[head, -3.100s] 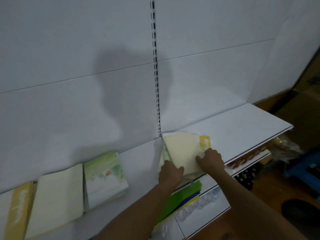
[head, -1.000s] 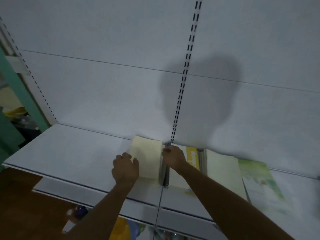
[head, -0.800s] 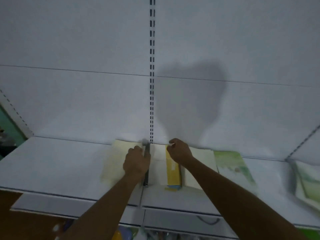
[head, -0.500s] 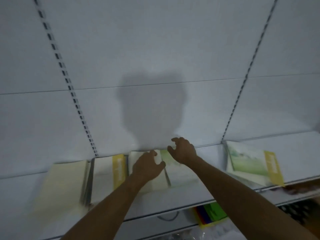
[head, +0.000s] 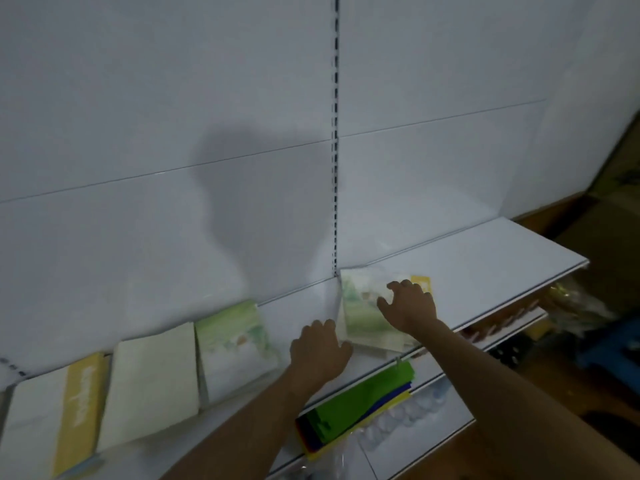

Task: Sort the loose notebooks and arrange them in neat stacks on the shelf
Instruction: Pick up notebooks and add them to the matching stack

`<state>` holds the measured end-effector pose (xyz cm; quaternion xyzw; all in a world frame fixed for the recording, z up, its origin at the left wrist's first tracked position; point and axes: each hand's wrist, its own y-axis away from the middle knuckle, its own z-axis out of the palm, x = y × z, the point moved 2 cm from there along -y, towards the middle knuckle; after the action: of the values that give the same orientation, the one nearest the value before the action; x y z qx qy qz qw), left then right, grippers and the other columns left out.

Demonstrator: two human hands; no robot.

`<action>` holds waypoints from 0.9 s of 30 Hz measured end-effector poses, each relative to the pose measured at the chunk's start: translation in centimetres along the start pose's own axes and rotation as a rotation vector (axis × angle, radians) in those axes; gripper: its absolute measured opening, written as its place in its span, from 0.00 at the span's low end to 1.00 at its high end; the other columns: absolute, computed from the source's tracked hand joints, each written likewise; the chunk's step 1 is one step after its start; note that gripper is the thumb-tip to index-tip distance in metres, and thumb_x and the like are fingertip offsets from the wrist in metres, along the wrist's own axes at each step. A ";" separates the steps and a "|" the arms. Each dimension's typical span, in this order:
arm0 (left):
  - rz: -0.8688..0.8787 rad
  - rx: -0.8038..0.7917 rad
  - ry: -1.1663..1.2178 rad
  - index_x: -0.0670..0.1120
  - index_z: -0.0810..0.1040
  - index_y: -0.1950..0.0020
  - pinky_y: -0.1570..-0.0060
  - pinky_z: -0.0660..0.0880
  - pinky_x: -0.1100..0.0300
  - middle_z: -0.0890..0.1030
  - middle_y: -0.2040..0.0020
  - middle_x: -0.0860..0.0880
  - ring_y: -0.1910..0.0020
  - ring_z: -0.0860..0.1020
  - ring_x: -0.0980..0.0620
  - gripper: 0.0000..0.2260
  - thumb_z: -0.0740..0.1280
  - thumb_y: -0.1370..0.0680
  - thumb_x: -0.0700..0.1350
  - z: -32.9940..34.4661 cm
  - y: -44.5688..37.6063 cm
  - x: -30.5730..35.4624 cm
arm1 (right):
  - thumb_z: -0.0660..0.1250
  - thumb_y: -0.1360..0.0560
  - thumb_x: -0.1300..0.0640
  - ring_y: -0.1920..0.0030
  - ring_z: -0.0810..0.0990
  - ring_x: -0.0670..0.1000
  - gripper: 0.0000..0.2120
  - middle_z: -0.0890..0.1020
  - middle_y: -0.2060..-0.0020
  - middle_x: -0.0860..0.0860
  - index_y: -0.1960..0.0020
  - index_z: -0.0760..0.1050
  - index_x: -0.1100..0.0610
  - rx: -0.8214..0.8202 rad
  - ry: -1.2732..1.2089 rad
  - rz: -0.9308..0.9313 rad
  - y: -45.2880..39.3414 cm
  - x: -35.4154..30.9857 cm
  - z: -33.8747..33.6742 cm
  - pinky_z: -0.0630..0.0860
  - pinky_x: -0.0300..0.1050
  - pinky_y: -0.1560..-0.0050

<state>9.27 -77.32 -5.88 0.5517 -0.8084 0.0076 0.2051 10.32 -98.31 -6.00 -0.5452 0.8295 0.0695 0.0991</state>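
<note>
A white shelf (head: 485, 268) carries several notebooks. My right hand (head: 408, 304) lies with spread fingers on top of a green-and-white notebook stack (head: 360, 313) just right of the slotted upright; a yellow cover edge (head: 423, 282) shows behind the fingers. My left hand (head: 320, 351) rests on the shelf at that stack's left edge, fingers loosely bent, holding nothing. Further left lie a green-and-white notebook (head: 235, 344), a plain cream notebook (head: 152, 382) and a cream notebook with a yellow band (head: 55, 417).
A lower shelf holds green, blue and yellow folders (head: 356, 407) and clear packets (head: 405, 420). The slotted upright (head: 335, 133) divides the white back panel. Brown cardboard boxes (head: 606, 216) and dark floor clutter sit at the right.
The view has swung right along the shelf. Both hands have left the middle notebooks and moved to the green-and-white stack right of the upright, the right hand now on top of it.
</note>
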 end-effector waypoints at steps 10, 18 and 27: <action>-0.162 0.016 0.114 0.41 0.70 0.37 0.43 0.71 0.52 0.72 0.38 0.42 0.38 0.72 0.44 0.21 0.55 0.19 0.56 3.5 -4.1 4.7 | 0.59 0.24 0.41 0.39 0.71 0.57 0.25 0.75 0.41 0.56 0.35 0.69 0.56 -0.109 -0.031 0.035 -1.7 4.5 3.5 0.71 0.50 0.44; -0.309 0.033 0.269 0.39 0.69 0.37 0.45 0.74 0.54 0.74 0.38 0.42 0.40 0.75 0.44 0.25 0.67 0.24 0.55 4.3 -5.1 4.3 | 0.68 0.31 0.46 0.43 0.76 0.59 0.31 0.76 0.43 0.57 0.34 0.63 0.59 -0.112 -0.359 0.161 -0.6 4.7 4.4 0.74 0.49 0.51; -0.237 0.112 0.488 0.40 0.70 0.39 0.51 0.72 0.60 0.77 0.40 0.43 0.43 0.77 0.46 0.20 0.71 0.27 0.44 2.6 -3.3 1.5 | 0.68 0.30 0.55 0.44 0.77 0.60 0.28 0.76 0.43 0.58 0.33 0.66 0.60 0.066 -0.499 0.068 1.4 -0.1 3.2 0.74 0.49 0.49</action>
<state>10.89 -80.57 -8.47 0.6347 -0.6632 0.1610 0.3625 9.33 -96.96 -9.08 -0.4795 0.7990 0.1780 0.3162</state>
